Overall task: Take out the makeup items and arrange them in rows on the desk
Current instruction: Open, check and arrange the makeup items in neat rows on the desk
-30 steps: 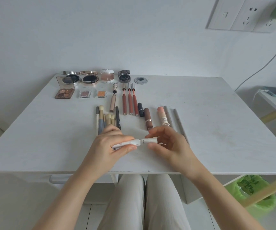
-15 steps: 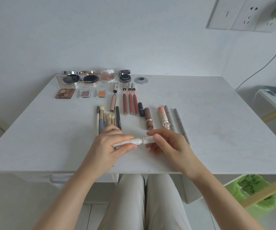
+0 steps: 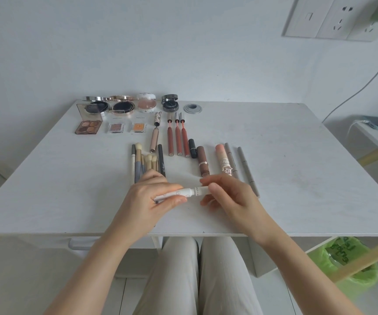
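Task nearly complete: compacts, palettes, lip products and brushes (image 3: 146,163) lie in rows on the bench (image 3: 297,178). Remaining: white tube (image 3: 183,193), pinched by left hand (image 3: 147,201) and right hand (image 3: 231,196) at 6 o'clock.

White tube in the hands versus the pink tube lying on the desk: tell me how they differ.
The white tube is gripped by the left hand and the right hand; the pink tube lies untouched on the desk. The white tube runs crosswise; the pink tube points away from the person, in a row. Both are slim tubes.
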